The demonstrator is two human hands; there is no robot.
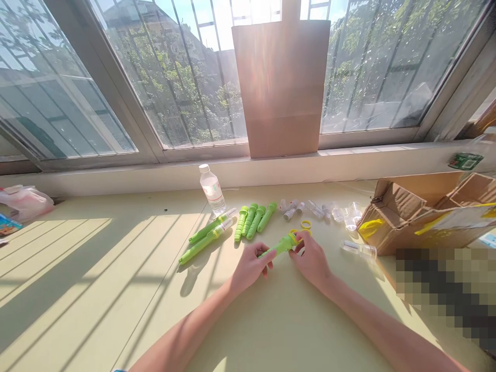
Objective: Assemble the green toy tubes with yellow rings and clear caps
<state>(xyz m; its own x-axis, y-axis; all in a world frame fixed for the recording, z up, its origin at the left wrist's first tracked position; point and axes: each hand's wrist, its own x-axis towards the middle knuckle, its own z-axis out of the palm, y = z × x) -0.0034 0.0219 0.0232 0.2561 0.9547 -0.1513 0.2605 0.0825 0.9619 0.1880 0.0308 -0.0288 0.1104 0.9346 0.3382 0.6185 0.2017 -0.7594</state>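
Green and slender, a tube (280,249) is being pinched by the left hand (251,264) around its shaft and by the right hand (313,259) at its yellow-ringed end. It is being held between the hands, over the table (302,330), near a loose yellow ring (306,228) and four other green tubes (256,222).

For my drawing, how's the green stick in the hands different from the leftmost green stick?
The held stick is in the left hand, with the right hand at one end; the leftmost stick lies on the table. The leftmost stick has a clear tube at its end; none shows on the held stick. Both are bright green.
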